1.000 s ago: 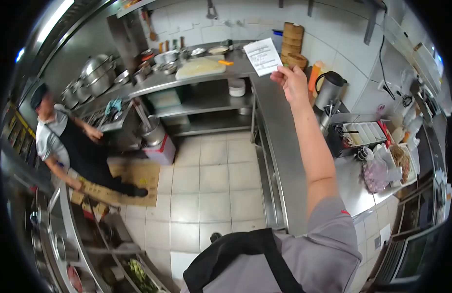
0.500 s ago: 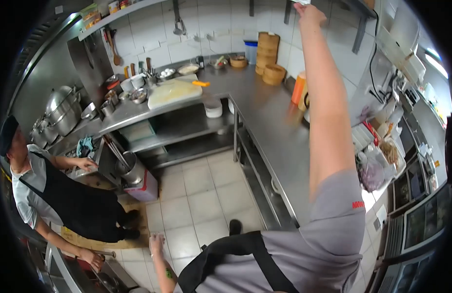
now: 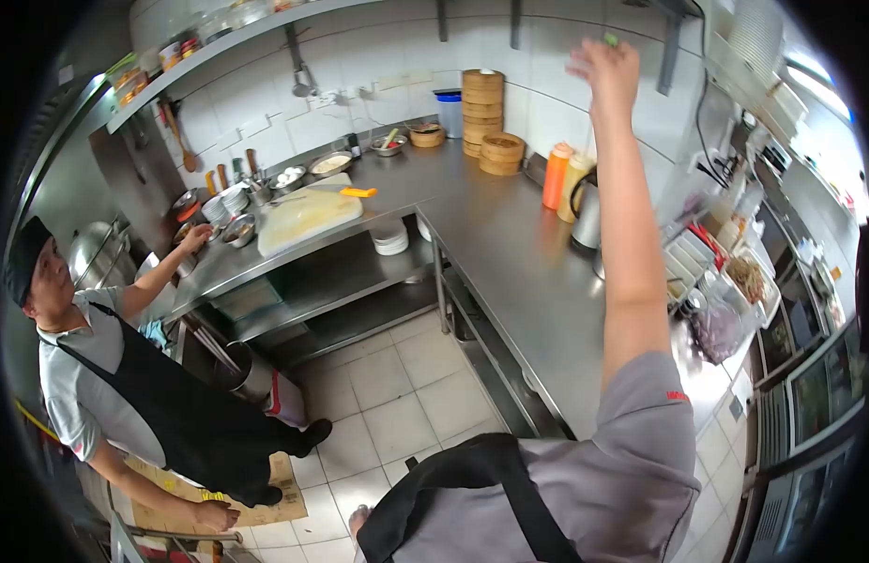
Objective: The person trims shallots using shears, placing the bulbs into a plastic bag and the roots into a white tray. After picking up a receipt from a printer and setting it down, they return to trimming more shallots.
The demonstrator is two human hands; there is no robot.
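My right arm reaches up and forward across the view, with my right hand [image 3: 608, 73] high in front of the white tiled wall. Its fingers are bent and smeared by motion. A small green spot [image 3: 611, 39] shows at the top of that hand; I cannot tell whether it is held. Down by my apron [image 3: 444, 488], only a bit of my left hand [image 3: 360, 516] shows, the rest hidden behind my body. Below my raised arm, a kettle [image 3: 587, 211] and an orange squeeze bottle [image 3: 556, 175] stand on the steel counter [image 3: 500, 253].
A co-worker in a black apron [image 3: 181, 385] stands at the left, one hand [image 3: 198, 236] over the counter bowls. A cutting board [image 3: 312, 220] with an orange-handled knife [image 3: 359, 192] lies at the back. Bamboo steamers [image 3: 482, 113] fill the corner. Crates and bags [image 3: 721, 324] sit at right.
My right hand has come down from the upper edge, where it was at something whitish. My gloved left hand has drawn in behind my apron. The co-worker has stepped closer and reached toward the counter.
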